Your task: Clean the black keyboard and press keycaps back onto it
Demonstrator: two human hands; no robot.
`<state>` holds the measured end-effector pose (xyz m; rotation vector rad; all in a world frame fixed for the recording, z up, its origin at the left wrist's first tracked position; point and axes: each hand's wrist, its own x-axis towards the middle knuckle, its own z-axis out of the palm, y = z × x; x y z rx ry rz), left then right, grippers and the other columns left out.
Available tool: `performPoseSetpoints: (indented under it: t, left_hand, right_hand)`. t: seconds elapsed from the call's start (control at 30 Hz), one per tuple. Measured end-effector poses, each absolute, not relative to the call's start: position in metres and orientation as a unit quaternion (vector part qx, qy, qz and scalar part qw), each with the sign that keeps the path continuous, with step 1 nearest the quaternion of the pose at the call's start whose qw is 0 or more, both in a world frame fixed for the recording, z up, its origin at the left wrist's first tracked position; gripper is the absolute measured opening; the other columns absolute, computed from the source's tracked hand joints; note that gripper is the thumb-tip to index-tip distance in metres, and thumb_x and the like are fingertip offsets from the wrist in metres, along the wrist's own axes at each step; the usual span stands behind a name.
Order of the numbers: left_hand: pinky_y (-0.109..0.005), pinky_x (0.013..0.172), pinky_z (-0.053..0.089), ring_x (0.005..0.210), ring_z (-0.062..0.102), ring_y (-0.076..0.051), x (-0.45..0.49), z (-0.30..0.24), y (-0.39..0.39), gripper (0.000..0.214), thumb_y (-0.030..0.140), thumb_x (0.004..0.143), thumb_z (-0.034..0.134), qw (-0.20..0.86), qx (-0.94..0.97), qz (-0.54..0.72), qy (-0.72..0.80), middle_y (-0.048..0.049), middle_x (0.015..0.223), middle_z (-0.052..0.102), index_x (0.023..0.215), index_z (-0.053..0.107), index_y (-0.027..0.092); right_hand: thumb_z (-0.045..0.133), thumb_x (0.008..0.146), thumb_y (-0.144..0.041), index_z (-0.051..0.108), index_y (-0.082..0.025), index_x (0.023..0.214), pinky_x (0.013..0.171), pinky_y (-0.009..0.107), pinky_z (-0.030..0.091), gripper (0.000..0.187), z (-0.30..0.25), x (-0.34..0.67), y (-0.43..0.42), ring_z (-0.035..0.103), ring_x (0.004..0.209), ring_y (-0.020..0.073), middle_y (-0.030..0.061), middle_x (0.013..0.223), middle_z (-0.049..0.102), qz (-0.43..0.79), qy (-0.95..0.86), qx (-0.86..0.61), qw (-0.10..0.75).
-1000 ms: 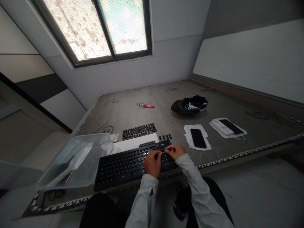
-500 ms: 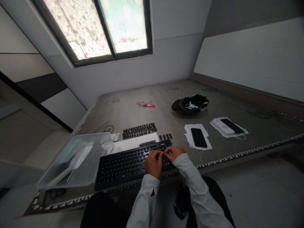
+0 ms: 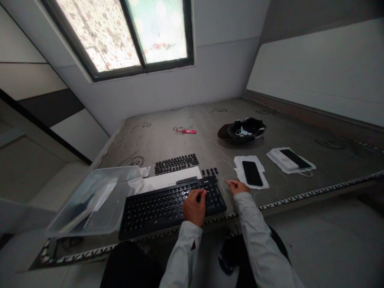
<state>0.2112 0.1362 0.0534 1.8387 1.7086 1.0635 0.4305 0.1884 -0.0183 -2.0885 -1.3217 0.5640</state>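
Observation:
A black keyboard lies at the near edge of the covered surface, with its caps apparently off over much of it. My left hand is over the right part of the keyboard, thumb and forefinger pinched; anything between them is too small to make out. Just off the keyboard's right end is my right hand, its fingertips pressed together and pointing left. Whether a small piece is in them cannot be seen. Behind the keyboard, black keycaps lie in rows, and a smaller group of keycaps sits to their right.
A clear plastic bin stands at the left, beside a white sheet. To the right are a phone on white paper and a white device with a cable. A cap and a red packet lie farther back.
My right hand has moved away from my left hand, to the right and off the keyboard. My left hand stays pinched over the keys.

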Motion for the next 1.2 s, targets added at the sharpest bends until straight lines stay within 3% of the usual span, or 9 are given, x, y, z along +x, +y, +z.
performPoseSetpoints:
  t: [0.13, 0.27, 0.37, 0.5, 0.7, 1.0, 1.2]
  left_hand:
    - [-0.022, 0.065, 0.042, 0.064, 0.06, -0.01, 0.208, 0.049, 0.138, 0.03, 0.029, 0.093, 0.035, 0.245, 0.638, 0.384, 0.622, 0.0053, 0.071, 0.066, 0.114, 0.057, 0.03]
    - [-0.022, 0.07, 0.043, 0.069, 0.061, -0.01, 0.204, 0.046, 0.138, 0.041, 0.014, 0.091, 0.029, 0.245, 0.635, 0.406, 0.61, 0.0044, 0.08, 0.067, 0.126, 0.045, 0.027]
    - [-0.025, 0.082, 0.044, 0.087, 0.061, -0.011, 0.204, 0.045, 0.138, 0.045, 0.006, 0.086, 0.029, 0.237, 0.647, 0.42, 0.59, 0.0005, 0.096, 0.066, 0.122, 0.048, 0.025]
    - [-0.029, 0.094, 0.041, 0.107, 0.052, -0.015, 0.204, 0.046, 0.139, 0.047, 0.0, 0.078, 0.032, 0.206, 0.661, 0.438, 0.574, -0.0045, 0.111, 0.056, 0.107, 0.059, 0.024]
    - [-0.028, 0.088, 0.043, 0.097, 0.055, -0.015, 0.208, 0.051, 0.139, 0.033, 0.001, 0.078, 0.036, 0.221, 0.646, 0.434, 0.588, -0.0034, 0.097, 0.055, 0.08, 0.062, 0.022]
    - [-0.026, 0.081, 0.044, 0.085, 0.056, -0.014, 0.212, 0.051, 0.141, 0.028, 0.005, 0.08, 0.04, 0.244, 0.641, 0.409, 0.602, -0.0022, 0.09, 0.056, 0.074, 0.061, 0.021]
    - [-0.024, 0.077, 0.043, 0.081, 0.056, -0.013, 0.212, 0.05, 0.141, 0.026, 0.005, 0.079, 0.043, 0.247, 0.639, 0.407, 0.605, -0.0014, 0.088, 0.056, 0.072, 0.062, 0.022]
  right_hand:
    - [0.036, 0.082, -0.021, 0.062, -0.021, 0.113, 0.061, 0.027, 0.042, 0.041, -0.042, 0.435, 0.202, 0.058, 0.059, 0.0163, 0.0011, 0.061, 0.063, 0.246, -0.522, -0.765, 0.285]
    - [0.034, 0.074, -0.006, 0.052, -0.024, 0.121, 0.058, 0.023, 0.04, 0.053, -0.057, 0.429, 0.215, 0.056, 0.054, 0.0126, -0.0033, 0.059, 0.06, 0.259, -0.539, -0.749, 0.284]
    - [0.036, 0.071, -0.003, 0.056, -0.021, 0.11, 0.056, 0.021, 0.038, 0.047, -0.064, 0.423, 0.228, 0.054, 0.053, 0.0115, -0.003, 0.062, 0.061, 0.257, -0.547, -0.751, 0.267]
    - [0.041, 0.071, -0.004, 0.062, -0.018, 0.091, 0.069, 0.023, 0.039, 0.032, -0.067, 0.423, 0.246, 0.056, 0.074, 0.0137, 0.0038, 0.083, 0.062, 0.212, -0.554, -0.76, 0.265]
    - [0.048, 0.079, -0.019, 0.065, -0.024, 0.102, 0.075, 0.026, 0.039, 0.029, -0.066, 0.436, 0.266, 0.053, 0.082, 0.0165, 0.0051, 0.088, 0.059, 0.138, -0.598, -0.75, 0.248]
    - [0.056, 0.079, -0.022, 0.064, -0.028, 0.112, 0.074, 0.024, 0.039, 0.034, -0.074, 0.441, 0.282, 0.055, 0.085, 0.0159, 0.0035, 0.088, 0.06, 0.153, -0.638, -0.73, 0.193]
    - [0.059, 0.079, -0.026, 0.066, -0.027, 0.107, 0.074, 0.025, 0.039, 0.029, -0.085, 0.447, 0.293, 0.055, 0.08, 0.0149, 0.0034, 0.085, 0.062, 0.142, -0.649, -0.727, 0.173]
